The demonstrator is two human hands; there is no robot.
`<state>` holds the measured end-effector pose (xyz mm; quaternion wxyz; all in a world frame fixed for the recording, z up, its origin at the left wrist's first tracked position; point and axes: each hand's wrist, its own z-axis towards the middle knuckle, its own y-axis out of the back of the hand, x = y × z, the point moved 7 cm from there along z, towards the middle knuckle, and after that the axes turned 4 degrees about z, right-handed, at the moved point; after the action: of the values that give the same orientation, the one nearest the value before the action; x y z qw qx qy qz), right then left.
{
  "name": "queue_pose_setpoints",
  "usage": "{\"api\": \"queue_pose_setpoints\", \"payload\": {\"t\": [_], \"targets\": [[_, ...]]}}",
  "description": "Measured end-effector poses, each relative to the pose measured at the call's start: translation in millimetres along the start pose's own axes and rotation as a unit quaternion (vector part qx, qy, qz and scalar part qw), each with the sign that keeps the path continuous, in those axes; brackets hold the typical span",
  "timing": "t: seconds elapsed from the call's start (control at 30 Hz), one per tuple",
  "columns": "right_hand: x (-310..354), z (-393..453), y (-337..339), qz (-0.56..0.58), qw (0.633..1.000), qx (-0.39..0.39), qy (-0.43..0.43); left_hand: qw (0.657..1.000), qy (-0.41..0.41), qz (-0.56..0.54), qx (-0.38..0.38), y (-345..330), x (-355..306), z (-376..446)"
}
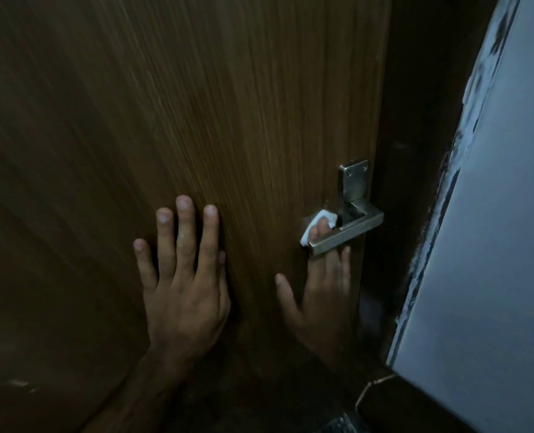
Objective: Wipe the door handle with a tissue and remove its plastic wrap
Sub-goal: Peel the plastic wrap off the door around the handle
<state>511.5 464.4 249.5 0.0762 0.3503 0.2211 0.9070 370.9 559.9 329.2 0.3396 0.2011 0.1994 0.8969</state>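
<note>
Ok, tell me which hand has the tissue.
The right hand: its fingers reach up behind the handle lever with the white tissue at their tips. The left hand lies flat on the door, holding nothing.

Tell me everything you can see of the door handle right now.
The door handle is a squared metal lever, brushed silver, on a tall backplate with two screws at its top, near the wooden door's right edge. The lever points left and sags slightly. The right hand's fingers reach behind it, pressing a white tissue. No plastic wrap is discernible.
</note>
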Motion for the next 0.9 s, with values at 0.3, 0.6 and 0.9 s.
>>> {"api": "queue_pose_setpoints", "payload": {"t": [0.3,0.6,0.9], "targets": [[0.6,12.9,8.2,-0.015,0.998,-0.027,0.058,1.000,-0.002,-0.001,0.003,-0.8,0.1,-0.1],[-1.7,18.8,12.8,0.006,0.996,-0.037,0.086,1.000,-0.003,-0.002,0.013,-0.2,1.1,-0.1],[-11.0,3.5,6.7,-0.013,0.998,-0.013,0.057,1.000,-0.002,-0.010,0.015,0.8,1.5,0.7]]}}
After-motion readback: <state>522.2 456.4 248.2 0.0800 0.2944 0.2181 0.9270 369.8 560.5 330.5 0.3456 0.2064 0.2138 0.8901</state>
